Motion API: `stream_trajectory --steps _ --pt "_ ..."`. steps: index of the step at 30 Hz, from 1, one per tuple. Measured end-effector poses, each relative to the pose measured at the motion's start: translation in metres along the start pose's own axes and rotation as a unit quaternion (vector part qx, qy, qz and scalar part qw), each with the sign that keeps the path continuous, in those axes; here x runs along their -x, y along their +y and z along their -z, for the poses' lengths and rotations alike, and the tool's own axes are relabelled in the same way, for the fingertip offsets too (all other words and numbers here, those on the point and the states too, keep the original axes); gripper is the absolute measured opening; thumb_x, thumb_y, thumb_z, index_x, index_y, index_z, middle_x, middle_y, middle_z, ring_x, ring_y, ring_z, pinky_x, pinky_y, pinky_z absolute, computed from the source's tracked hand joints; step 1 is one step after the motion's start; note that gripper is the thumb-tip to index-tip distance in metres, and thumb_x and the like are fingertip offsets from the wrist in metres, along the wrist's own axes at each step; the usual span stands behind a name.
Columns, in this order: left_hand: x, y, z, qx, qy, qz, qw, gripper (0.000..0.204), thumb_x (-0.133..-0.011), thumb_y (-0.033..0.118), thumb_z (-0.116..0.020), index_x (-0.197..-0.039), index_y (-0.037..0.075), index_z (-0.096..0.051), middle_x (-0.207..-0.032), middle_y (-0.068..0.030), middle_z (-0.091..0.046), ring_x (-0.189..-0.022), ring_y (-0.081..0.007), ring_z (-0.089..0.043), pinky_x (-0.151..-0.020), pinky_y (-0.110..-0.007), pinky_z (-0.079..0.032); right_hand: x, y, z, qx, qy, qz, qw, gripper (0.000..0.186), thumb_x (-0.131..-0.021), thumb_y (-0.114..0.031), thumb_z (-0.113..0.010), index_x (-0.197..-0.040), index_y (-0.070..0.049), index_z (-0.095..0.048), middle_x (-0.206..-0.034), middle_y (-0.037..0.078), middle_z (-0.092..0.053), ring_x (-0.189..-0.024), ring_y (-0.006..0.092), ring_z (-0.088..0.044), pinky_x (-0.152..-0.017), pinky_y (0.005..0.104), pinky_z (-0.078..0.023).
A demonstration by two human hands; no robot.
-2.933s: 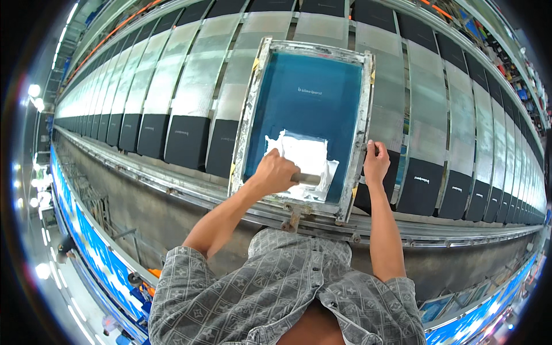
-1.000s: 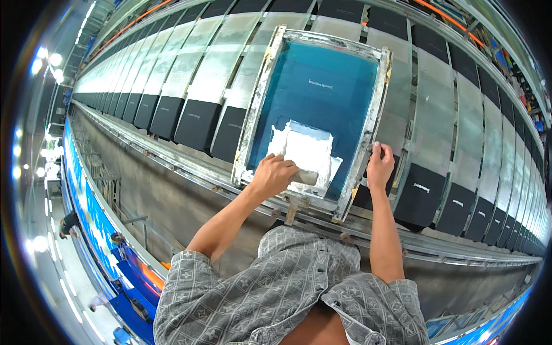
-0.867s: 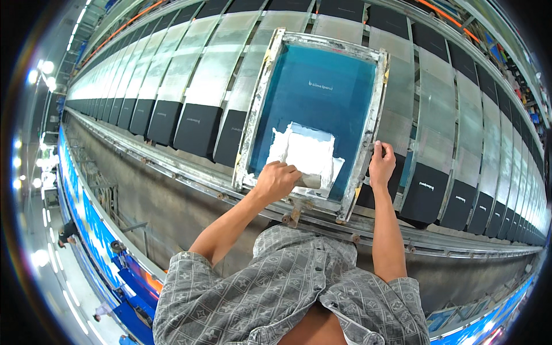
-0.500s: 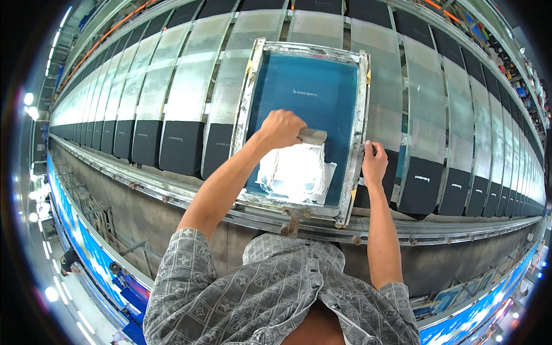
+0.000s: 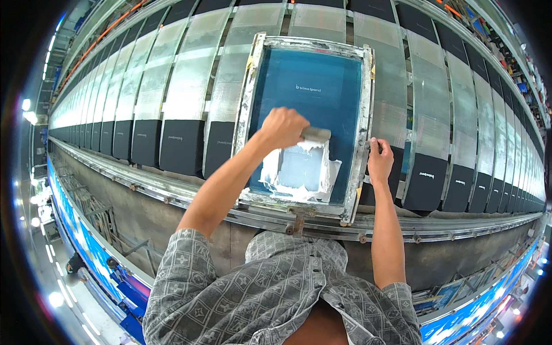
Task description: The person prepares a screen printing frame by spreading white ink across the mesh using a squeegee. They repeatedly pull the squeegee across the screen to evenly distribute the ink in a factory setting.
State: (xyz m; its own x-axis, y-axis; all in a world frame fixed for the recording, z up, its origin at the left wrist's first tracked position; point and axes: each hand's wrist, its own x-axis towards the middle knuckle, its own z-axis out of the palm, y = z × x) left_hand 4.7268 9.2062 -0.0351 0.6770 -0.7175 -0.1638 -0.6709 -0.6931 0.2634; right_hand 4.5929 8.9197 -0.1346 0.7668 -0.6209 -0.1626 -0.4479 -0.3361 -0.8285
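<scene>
Having slid up the screen (image 5: 322, 86), squeegee (image 5: 315, 135)

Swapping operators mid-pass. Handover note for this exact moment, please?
Left hand: closed on the squeegee, blade on the blue mesh about halfway up the screen.
Right hand: fingers gripping the screen's right frame edge, steadying it.
White ink: smeared over the lower mesh, nearest the body; upper half looks bare.
The screen lies flat over one panel in the long row of black-ended panels.
Done: lower half covered. Left: probably the upper half.
</scene>
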Motion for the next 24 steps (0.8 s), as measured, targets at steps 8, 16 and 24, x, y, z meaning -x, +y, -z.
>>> stream_trajectory --steps 8,16,24 --pt "0.08 0.055 -0.04 0.053 -0.106 0.02 0.993 0.01 -0.08 0.025 -0.076 -0.085 0.017 -0.077 -0.08 -0.007 -0.073 -0.077 -0.0315 -0.072 -0.068 -0.046 -0.058 0.0 0.001 0.005 0.006 0.0 -0.029 1.0 0.032 -0.101 -0.034 -0.065 -0.102 -0.003 -0.069 -0.079 0.012 -0.068 -0.07 0.0208 -0.061 -0.071 0.0372 -0.049" --pt "0.021 0.018 -0.003 0.019 0.009 0.008 1.0 0.012 -0.079 0.022 -0.075 -0.088 0.015 -0.077 -0.085 -0.0097 -0.074 -0.079 -0.0332 -0.073 -0.07 -0.047 -0.058 0.002 -0.011 0.003 0.014 0.011 0.018 1.0 0.032 -0.1 -0.033 -0.066 -0.102 -0.002 -0.07 -0.09 0.016 -0.073 -0.082 0.0282 -0.069 -0.077 0.0384 -0.052" --pt "0.134 0.069 -0.08 -0.018 0.263 -0.053 0.963 0.031 -0.084 0.004 -0.071 -0.112 0.016 -0.074 -0.103 -0.0051 -0.077 -0.069 -0.0134 -0.067 -0.058 -0.032 -0.055 0.005 -0.034 0.014 -0.007 -0.005 -0.01 1.0 0.032 -0.099 -0.03 -0.068 -0.101 0.001 -0.071 -0.087 0.01 -0.073 -0.078 0.0206 -0.066 -0.074 0.0363 -0.051"
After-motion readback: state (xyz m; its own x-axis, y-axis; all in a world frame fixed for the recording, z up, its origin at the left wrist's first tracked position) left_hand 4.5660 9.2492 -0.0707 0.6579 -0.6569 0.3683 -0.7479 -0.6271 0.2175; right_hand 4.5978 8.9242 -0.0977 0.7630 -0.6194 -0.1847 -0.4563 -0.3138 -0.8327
